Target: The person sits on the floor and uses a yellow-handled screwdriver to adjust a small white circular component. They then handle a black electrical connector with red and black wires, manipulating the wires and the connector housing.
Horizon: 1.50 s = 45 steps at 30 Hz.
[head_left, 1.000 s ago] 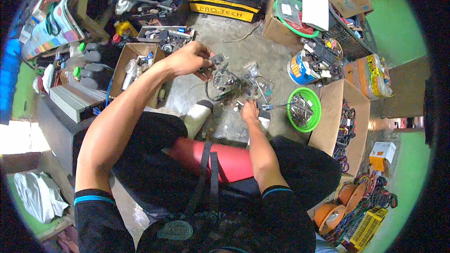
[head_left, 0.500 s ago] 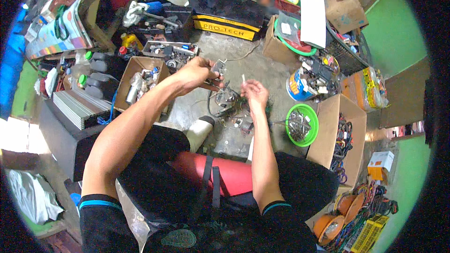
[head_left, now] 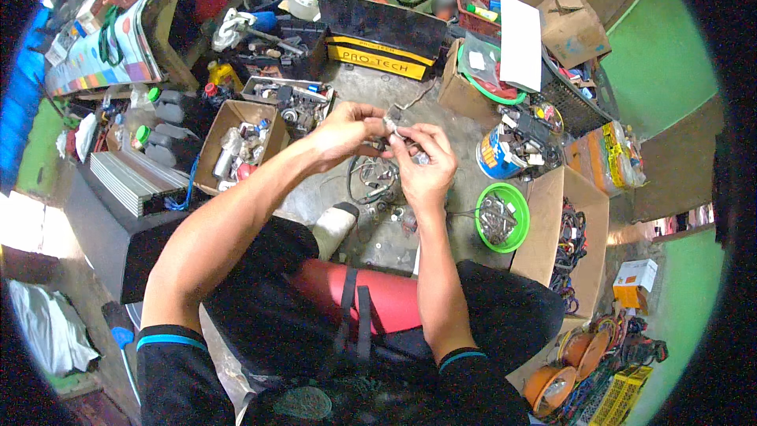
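Above the floor in the middle, my two hands come together. My left hand (head_left: 345,138) is closed, thumb and fingers pinching a small grey part with a wire (head_left: 410,102) running off beyond it. My right hand (head_left: 427,170) is closed too, its fingertips meeting the left ones at a small whitish piece (head_left: 389,124). Fingers cover most of both pieces, so their exact kind is hidden. Below the hands, a loop of dark cable (head_left: 352,181) and small metal parts lie on the concrete floor (head_left: 371,83).
On the right are a green bowl of metal pieces (head_left: 516,197), a blue-white bucket of parts (head_left: 489,159) and a carton of cables (head_left: 538,229). To the left stands a cardboard box of parts (head_left: 211,138). Across the back is a black-and-yellow toolbox (head_left: 378,59).
My right hand has moved up and left with the whitish piece to meet my left hand. The left hand has shifted slightly right, and the view has moved a little.
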Available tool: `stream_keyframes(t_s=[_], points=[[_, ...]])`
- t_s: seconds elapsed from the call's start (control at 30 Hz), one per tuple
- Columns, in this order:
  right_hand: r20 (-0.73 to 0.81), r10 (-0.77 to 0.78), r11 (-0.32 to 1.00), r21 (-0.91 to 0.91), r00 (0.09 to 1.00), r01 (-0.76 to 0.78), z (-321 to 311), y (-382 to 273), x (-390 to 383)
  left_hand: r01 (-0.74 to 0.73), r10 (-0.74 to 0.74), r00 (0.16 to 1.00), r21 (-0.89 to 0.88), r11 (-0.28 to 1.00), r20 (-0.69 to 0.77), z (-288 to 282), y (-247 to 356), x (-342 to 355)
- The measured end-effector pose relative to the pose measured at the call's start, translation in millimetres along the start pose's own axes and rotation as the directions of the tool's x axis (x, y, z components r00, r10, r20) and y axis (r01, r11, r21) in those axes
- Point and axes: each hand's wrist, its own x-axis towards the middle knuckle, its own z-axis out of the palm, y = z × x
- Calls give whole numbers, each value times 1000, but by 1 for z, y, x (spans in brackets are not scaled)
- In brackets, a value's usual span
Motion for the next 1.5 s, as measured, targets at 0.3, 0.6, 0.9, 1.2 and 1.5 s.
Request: stream_keyframes(t_s=[0.3, 0.6, 0.9, 1.2, 1.5], points=[[222, 407, 837, 299, 886, -459, -30, 96, 2, -37, 63, 988, 179, 983, -143, -13, 3, 6], [155, 611, 660, -642, 776, -391, -39, 304, -150, -95, 171, 985, 859, 503, 9, -47, 4, 10], [215, 563, 653, -707, 798, -270, -29, 290, -151, -203, 220, 965, 935, 291, 141, -58, -8, 27], [71, 595, 785, -264, 801, -560, -46, 324, -148, -257, 205, 958, 912, 319, 199, -65, -10, 30], [148, 571, 592, -756, 808, -279, -51, 310, -143, -221, 147, 973, 906, 360, 179, -59, -3, 25]])
